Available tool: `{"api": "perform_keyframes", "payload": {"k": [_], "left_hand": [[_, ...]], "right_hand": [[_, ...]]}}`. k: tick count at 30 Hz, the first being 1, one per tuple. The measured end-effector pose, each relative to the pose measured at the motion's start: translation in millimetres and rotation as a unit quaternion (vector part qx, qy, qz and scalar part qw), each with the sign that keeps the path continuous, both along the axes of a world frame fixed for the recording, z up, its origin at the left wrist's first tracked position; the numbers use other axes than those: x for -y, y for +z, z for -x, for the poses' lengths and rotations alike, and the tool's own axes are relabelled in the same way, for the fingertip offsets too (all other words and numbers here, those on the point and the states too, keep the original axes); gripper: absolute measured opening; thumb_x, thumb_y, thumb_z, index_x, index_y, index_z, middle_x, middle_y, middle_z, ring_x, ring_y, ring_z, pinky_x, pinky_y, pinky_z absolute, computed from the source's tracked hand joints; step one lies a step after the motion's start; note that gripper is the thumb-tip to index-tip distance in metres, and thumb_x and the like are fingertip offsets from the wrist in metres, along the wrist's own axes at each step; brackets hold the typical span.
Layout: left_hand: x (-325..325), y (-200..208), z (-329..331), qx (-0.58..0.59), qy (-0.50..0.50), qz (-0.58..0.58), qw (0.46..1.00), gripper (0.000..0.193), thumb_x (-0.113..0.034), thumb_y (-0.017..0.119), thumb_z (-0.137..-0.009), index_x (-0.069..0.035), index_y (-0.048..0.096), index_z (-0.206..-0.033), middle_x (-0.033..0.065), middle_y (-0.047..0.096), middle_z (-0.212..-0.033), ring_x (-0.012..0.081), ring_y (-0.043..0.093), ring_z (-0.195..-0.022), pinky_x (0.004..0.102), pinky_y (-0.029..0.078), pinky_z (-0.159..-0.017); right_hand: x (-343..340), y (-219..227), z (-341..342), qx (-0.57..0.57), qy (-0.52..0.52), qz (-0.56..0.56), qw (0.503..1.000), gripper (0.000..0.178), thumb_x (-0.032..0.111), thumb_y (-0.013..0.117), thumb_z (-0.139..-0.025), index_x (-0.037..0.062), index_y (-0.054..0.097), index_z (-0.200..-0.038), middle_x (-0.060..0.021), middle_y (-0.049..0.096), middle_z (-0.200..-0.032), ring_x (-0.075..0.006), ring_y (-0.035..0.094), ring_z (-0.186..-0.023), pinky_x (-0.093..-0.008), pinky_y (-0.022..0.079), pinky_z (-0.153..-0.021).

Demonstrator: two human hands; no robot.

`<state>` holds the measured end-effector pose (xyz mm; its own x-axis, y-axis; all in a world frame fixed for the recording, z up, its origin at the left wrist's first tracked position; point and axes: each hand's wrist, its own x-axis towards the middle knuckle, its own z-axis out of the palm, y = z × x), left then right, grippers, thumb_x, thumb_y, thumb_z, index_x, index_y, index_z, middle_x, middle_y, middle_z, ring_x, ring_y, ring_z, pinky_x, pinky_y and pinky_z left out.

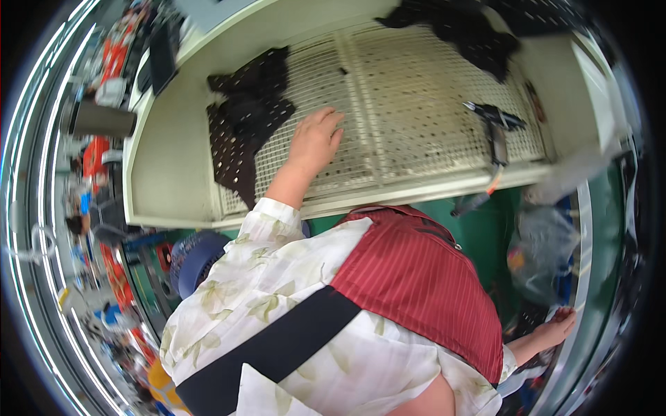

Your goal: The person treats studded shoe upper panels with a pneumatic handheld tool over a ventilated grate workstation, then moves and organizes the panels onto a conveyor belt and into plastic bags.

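A: Where is the dark cloth (253, 104)?

B: In the left end of the big pale tray (163, 166), all crumpled up. A second cloth (479, 41) lies at the back of the tray, toward the right.

A: Is the left hand (316, 142) holding one?

B: No. It is over the tray, just beside the first cloth. Its fingers bend softly with the thumb apart, and I see nothing in it.

A: And the right hand (555, 326)?

B: It is outside the tray, past the front right corner. It is too small to tell how open it is or if it has something.

A: How far along is the work?

B: Both cloths are down in the tray and no hand has them. They look messy, so I think there is more to do. How much, I can't tell. The black tool (496, 116) lies in the right end of the tray, and nobody holds it.

A: What is it all made of?

B: The cloths look soft and floppy, with pale dots that may be holes. The tray has stiff, smooth walls and a floor like a net, full of tiny squares. The tool is thin, with a shiny pointed tip.
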<state>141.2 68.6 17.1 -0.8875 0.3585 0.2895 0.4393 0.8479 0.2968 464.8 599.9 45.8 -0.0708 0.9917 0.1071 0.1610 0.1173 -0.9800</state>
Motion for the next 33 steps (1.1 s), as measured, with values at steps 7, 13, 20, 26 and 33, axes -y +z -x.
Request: {"api": "perform_keyframes", "payload": {"k": [7, 13, 20, 26, 33], "left_hand": [[107.6, -27.0, 0.1, 0.025, 0.215, 0.043, 0.975, 0.038, -0.016, 0.061, -0.078, -0.008, 0.055, -0.115, 0.0134, 0.050, -0.123, 0.0293, 0.047, -0.113, 0.0388, 0.037, -0.096], [128.9, -57.4, 14.6, 0.101, 0.245, 0.078, 0.961, 0.039, -0.019, 0.056, -0.081, -0.006, 0.052, -0.118, 0.0125, 0.048, -0.126, 0.0287, 0.046, -0.116, 0.0376, 0.039, -0.096], [154.8, -68.1, 28.0, 0.000, 0.190, 0.095, 0.977, 0.027, -0.016, 0.054, -0.082, -0.008, 0.060, -0.107, 0.0085, 0.060, -0.108, 0.0275, 0.058, -0.096, 0.0359, 0.049, -0.081], [147.6, 8.3, 30.8, -0.069, 0.168, -0.022, 0.983, 0.019, -0.011, 0.052, -0.084, -0.008, 0.064, -0.098, 0.0112, 0.062, -0.087, 0.0301, 0.059, -0.078, 0.0376, 0.050, -0.068], [36.9, 26.8, -16.5, 0.000, -0.068, -0.050, 0.996, 0.025, -0.004, 0.051, -0.075, -0.005, 0.059, -0.099, 0.0104, 0.057, -0.081, 0.0282, 0.057, -0.074, 0.0378, 0.048, -0.063]], "right_hand": [[82.4, 17.1, 165.7, 0.130, 0.377, -0.093, 0.912, 0.020, 0.018, 0.052, -0.091, 0.0020, 0.060, -0.101, -0.0028, 0.058, -0.084, -0.0098, 0.054, -0.077, -0.0233, 0.044, -0.072], [200.9, 35.3, 246.9, 0.142, 0.552, -0.098, 0.816, 0.013, 0.008, 0.052, -0.089, -0.0002, 0.059, -0.097, -0.0020, 0.057, -0.079, -0.0088, 0.053, -0.072, -0.0207, 0.042, -0.069], [247.7, 25.7, 257.4, 0.135, 0.636, -0.069, 0.757, 0.010, 0.004, 0.053, -0.088, -0.0002, 0.058, -0.096, -0.0008, 0.056, -0.078, -0.0070, 0.052, -0.073, -0.0196, 0.042, -0.067], [259.8, 5.7, 254.1, 0.129, 0.664, -0.002, 0.736, 0.011, 0.005, 0.053, -0.088, 0.0000, 0.058, -0.097, -0.0005, 0.056, -0.078, -0.0074, 0.053, -0.072, -0.0205, 0.043, -0.067], [291.5, -14.8, 286.2, 0.166, 0.721, 0.128, 0.661, 0.024, 0.019, 0.052, -0.091, 0.0031, 0.054, -0.108, -0.0034, 0.060, -0.087, -0.0116, 0.056, -0.077, -0.0238, 0.045, -0.072]]}}
